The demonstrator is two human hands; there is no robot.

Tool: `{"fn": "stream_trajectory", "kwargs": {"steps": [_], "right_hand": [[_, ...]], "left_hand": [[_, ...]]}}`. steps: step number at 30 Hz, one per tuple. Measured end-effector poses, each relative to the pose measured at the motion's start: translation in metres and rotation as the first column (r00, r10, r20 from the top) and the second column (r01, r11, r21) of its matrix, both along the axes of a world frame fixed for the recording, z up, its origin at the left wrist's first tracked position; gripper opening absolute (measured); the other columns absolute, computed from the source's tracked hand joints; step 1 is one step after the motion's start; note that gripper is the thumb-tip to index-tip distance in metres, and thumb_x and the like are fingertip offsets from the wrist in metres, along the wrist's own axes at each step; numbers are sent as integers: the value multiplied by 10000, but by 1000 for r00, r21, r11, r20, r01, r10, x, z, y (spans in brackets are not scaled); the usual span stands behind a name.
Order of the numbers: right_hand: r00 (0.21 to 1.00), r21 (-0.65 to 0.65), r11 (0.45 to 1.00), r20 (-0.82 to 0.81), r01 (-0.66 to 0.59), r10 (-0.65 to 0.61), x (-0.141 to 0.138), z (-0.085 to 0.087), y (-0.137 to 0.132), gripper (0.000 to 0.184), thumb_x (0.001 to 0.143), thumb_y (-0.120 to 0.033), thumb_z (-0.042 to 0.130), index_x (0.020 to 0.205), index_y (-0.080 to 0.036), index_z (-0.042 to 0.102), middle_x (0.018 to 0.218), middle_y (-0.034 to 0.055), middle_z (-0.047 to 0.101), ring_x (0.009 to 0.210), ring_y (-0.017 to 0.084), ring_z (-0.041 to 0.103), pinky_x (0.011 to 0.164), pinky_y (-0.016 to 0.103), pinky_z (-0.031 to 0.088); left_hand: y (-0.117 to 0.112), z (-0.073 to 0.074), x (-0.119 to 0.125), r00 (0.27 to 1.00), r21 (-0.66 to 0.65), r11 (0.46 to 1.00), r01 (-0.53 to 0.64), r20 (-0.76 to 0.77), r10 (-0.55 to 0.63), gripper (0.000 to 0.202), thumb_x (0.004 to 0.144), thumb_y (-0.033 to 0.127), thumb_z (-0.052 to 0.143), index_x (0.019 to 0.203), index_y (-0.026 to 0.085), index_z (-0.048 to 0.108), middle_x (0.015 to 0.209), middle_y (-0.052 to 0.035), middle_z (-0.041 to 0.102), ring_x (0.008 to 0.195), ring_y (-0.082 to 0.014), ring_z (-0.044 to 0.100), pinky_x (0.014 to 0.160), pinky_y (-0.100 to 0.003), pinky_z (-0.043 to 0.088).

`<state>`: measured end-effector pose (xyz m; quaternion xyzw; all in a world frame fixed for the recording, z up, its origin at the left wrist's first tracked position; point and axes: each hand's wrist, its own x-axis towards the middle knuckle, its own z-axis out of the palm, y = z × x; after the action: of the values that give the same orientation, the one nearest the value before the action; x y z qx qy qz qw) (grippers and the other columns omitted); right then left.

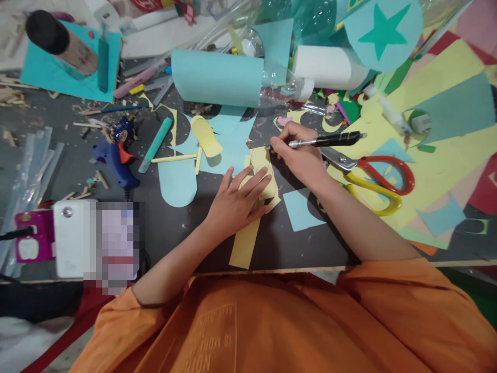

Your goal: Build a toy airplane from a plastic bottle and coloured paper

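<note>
My right hand (pixel 298 155) grips a black pen (pixel 336 139), its tip end low over the top edge of some pale yellow paper (pixel 261 156). Flat on that paper rests my left hand (pixel 238 199), fingers spread. A darker yellow paper strip (pixel 244 243) sticks out below the left hand. Left of the hands lie a curved yellow paper cutout (pixel 205 135) and a light blue rounded paper piece (pixel 177 184). Scissors with red and yellow handles (pixel 384 176) lie beside my right forearm, partly covered by it.
A plastic bottle wrapped in blue paper (pixel 221 77) lies beyond the hands. At left are a blue glue gun (pixel 118 160), clear glue sticks (pixel 29 181) and a white power bank (pixel 73 235). Yellow paper sheets (pixel 438 114) spread at right; scraps litter the dark table (pixel 303 248).
</note>
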<state>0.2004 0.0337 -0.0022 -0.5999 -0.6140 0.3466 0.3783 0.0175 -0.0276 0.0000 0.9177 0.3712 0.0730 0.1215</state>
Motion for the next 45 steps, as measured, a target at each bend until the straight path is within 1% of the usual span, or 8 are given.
{"fn": "stream_trajectory", "kwargs": {"steps": [8, 17, 21, 26, 29, 34, 39, 45], "right_hand": [[999, -31, 999, 1, 45, -45, -1, 1, 0, 355, 786, -169, 547, 542, -225, 295, 509, -60, 382, 505, 93, 365, 573, 294, 336], [998, -71, 997, -44, 40, -43, 1, -1, 0, 346, 793, -167, 545, 545, -217, 309, 503, -66, 354, 510, 90, 367, 574, 289, 343], [998, -101, 994, -44, 43, -48, 0, 0, 0, 356, 771, -117, 535, 521, -214, 301, 480, -69, 348, 492, 84, 382, 563, 283, 334], [994, -123, 990, -78, 66, -76, -1, 3, -1, 329, 780, -162, 539, 530, -214, 332, 472, -69, 390, 492, 86, 412, 554, 276, 339], [995, -134, 988, -49, 77, -84, -2, 4, -1, 351, 754, -95, 528, 505, -214, 311, 462, -70, 342, 486, 86, 411, 558, 282, 334], [997, -145, 988, -45, 59, -66, -2, 7, -1, 339, 772, -114, 521, 517, -213, 320, 485, -62, 370, 508, 94, 428, 574, 290, 338], [999, -142, 989, -19, 39, -42, -2, 8, -1, 355, 729, -53, 500, 482, -211, 298, 452, -65, 322, 467, 83, 357, 534, 281, 300], [999, -100, 995, -37, -3, -1, 1, 5, -1, 354, 730, -94, 521, 492, -215, 289, 457, -60, 339, 466, 82, 333, 516, 276, 309]], "left_hand": [[-1, -1, 0, 1000, 22, 1000, 0, 13, 0, 499, 936, 430, 366, 1355, 167, 432, 1417, -62, 486, 1285, -302, 443, 1091, -566, 291], [-1, 0, 0, 1000, 0, 1000, -2, 8, 2, 502, 936, 432, 366, 1362, 174, 428, 1417, -68, 486, 1300, -297, 429, 1105, -563, 272], [0, 0, -1, 1000, -4, 1000, -4, 2, 4, 508, 935, 433, 366, 1371, 179, 419, 1424, -66, 477, 1303, -295, 423, 1106, -564, 271], [0, -1, -1, 1000, -8, 1000, -1, 1, 1, 509, 934, 432, 367, 1372, 178, 417, 1421, -70, 482, 1312, -293, 414, 1109, -559, 266], [0, 0, -1, 1000, -8, 1000, 3, -3, -3, 511, 935, 430, 367, 1376, 176, 411, 1419, -75, 483, 1312, -293, 413, 1106, -560, 270], [-1, 0, -1, 1000, 6, 1000, 2, -8, -2, 504, 939, 435, 351, 1365, 174, 421, 1424, -59, 479, 1295, -294, 430, 1096, -561, 285], [-1, 0, -1, 1000, -17, 1000, -1, -15, 1, 512, 929, 429, 382, 1381, 189, 406, 1430, -70, 470, 1315, -288, 411, 1119, -553, 258], [0, -1, -1, 1000, -39, 999, -5, -5, 4, 517, 922, 424, 400, 1386, 197, 402, 1434, -78, 463, 1326, -296, 403, 1122, -564, 253]]}}
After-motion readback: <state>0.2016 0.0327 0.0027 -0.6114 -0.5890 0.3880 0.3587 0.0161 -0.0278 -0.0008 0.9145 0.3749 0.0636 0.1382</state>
